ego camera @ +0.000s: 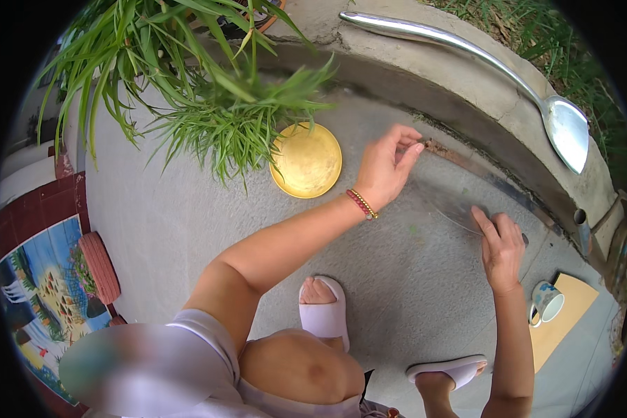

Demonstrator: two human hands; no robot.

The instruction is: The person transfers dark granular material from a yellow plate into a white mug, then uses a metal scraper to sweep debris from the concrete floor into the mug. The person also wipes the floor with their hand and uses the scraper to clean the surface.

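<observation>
My right hand [501, 245] grips a knife, with its dark handle end showing past the palm. The knife blade [452, 209] is smeared by motion and points towards my left hand. My left hand [389, 164] is up and to the left, thumb and fingertips drawn together. Its fingertips appear at the near end of a rusty brown strip [480, 172] that runs along the foot of the kerb. Whether they hold it or something small, I cannot tell. Left of that hand, a round gold-coloured plate [307, 162] lies on the concrete, partly under plant leaves.
A metal wok spatula [465, 44] lies along the concrete kerb [397, 62]. Long-leaved green plants [209, 104] overhang the upper left. At right a patterned mug [547, 303] lies tipped on a tan sheet [564, 318]. A short pipe [581, 230] stands by the kerb.
</observation>
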